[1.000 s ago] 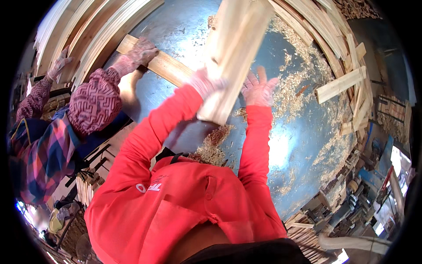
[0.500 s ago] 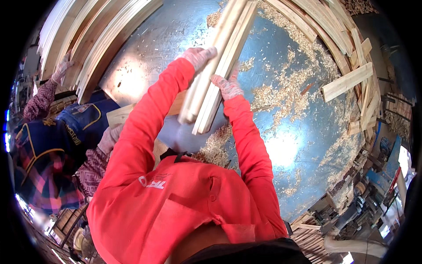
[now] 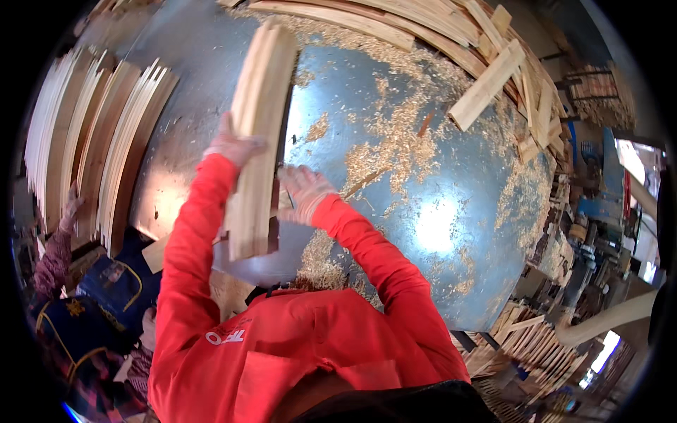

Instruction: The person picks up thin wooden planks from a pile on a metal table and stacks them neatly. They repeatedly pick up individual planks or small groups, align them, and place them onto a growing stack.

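Running under the clasping left hand point(image 3: 236, 146), boards point(image 3: 255, 187) lie beside the spread right hand point(image 3: 307, 192).

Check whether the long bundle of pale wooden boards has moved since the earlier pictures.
Yes, leftward. At first, the bundle of boards ended just beyond the nearest tan wood-shavings heap; now its near end is left of that heap.

L fisheye cam on head, facing down, nr table point(image 3: 197, 77).

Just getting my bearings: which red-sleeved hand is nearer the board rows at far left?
Left. The left hand holds the pale boards, right of the board rows; the right hand is farther right.
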### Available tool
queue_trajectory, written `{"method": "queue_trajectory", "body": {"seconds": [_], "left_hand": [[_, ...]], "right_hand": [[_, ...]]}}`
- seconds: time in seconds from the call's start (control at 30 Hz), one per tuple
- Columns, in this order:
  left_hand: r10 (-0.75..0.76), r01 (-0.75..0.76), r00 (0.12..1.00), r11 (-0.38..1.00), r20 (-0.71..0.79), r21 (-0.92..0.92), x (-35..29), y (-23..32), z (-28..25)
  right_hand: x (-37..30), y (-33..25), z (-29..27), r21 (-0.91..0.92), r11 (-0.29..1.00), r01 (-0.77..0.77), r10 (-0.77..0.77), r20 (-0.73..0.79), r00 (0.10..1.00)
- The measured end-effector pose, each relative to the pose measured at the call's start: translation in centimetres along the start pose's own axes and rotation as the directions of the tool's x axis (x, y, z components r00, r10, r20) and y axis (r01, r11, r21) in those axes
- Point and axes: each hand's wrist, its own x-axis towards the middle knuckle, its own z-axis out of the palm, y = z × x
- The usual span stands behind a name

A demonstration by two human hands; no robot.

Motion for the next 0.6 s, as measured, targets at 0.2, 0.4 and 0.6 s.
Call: {"method": "queue_trajectory", "body": {"seconds": [0.2,0.4,0.6], "left_hand": [[-0.104,0.109,0.993,0.989,-0.052,0.103,4.6,-1.6,-7.7],[-0.038,0.188,0.972,0.721,-0.233,0.667,7.0,-2.7,-8.4],[0.024,0.189,0.967,0.600,-0.253,0.777,6.8,-5.0,-7.2]], "right_hand": [[0.8,-1.7,7.2,-0.080,0.992,0.094,-0.099,-0.062,0.993],[0.8,0.5,4.6,-0.061,0.918,0.393,-0.392,0.022,0.920],[-4.4,22.9,-10.8,0.394,0.565,-0.725,0.726,-0.655,0.210]]}}
